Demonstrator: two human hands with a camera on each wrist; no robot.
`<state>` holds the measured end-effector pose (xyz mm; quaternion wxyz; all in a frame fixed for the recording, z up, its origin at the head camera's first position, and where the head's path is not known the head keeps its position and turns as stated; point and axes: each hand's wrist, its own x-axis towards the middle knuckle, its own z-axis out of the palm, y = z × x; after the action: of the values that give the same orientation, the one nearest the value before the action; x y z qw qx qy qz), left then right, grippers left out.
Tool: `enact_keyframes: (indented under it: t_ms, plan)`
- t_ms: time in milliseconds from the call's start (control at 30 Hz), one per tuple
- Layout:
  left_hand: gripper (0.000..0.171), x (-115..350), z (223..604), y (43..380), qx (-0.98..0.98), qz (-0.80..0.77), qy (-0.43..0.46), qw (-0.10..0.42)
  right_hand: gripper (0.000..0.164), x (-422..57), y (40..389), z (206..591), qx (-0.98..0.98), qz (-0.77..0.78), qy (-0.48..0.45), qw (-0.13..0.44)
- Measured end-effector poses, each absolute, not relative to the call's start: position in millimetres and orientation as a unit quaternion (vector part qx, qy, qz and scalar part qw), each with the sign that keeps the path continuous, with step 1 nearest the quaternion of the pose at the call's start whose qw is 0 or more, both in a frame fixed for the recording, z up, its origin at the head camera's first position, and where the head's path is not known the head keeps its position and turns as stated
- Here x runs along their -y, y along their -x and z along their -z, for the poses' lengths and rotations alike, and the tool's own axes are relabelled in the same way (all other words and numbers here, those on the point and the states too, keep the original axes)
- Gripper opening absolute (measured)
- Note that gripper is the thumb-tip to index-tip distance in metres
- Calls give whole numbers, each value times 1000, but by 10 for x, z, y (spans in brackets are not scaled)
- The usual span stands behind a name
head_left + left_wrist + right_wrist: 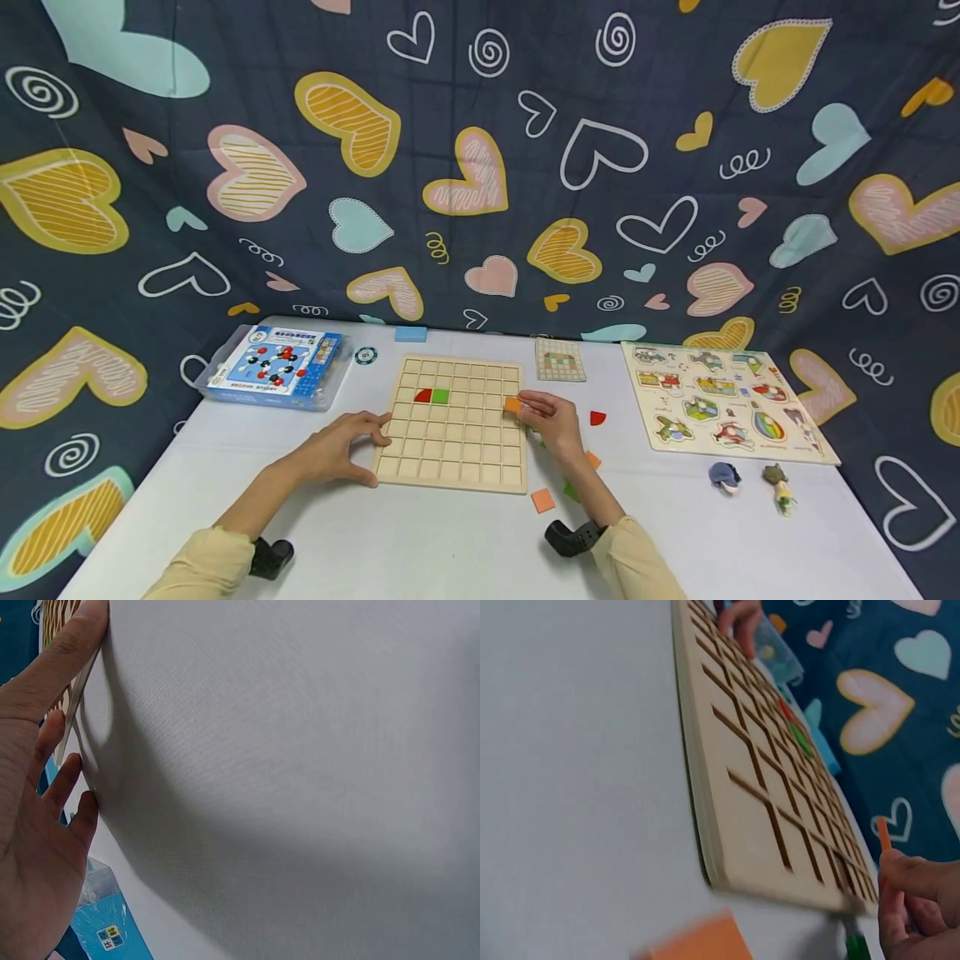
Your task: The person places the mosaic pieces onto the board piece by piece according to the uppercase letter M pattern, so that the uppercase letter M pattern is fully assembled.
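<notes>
A wooden grid board [457, 425] lies flat on the white table. Side by side in its upper left cells sit a red quarter-round piece [423, 396] and a green square piece [440, 397]. My left hand [337, 450] rests at the board's left edge, thumb near the lower corner and fingers spread along the side. Between thumb and fingers, my right hand [553, 425] pinches an orange square tile [512, 405] over the board's right edge. In the right wrist view the orange tile [884, 834] stands on edge in the fingertips.
Right of the board lie loose pieces: a red quarter-round [597, 417], an orange square [543, 500] and green ones partly under the forearm. A pattern card [560, 360], a picture puzzle board [727, 402], two small figures, a blue block [410, 334] and a boxed kit [273, 367] stand around.
</notes>
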<state>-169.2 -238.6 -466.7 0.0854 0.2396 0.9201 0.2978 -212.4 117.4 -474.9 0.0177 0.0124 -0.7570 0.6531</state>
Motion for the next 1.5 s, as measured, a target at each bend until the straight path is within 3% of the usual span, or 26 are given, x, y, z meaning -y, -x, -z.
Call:
enact_keyframes:
  t_ms: [433, 933, 1500]
  plan:
    - [40, 2384, 4663, 1685, -921, -297, -238, 83, 28, -743, 2278, 4792, 747, -657, -94, 17]
    - [41, 2392, 4675, 1686, -921, -298, -235, 86, 28, -583, 2434, 4794, 818, -548, -169, 47]
    - [41, 2387, 4661, 1669, -920, -298, -239, 87, 25, -580, 2474, 4829, 819, -546, -176, 19]
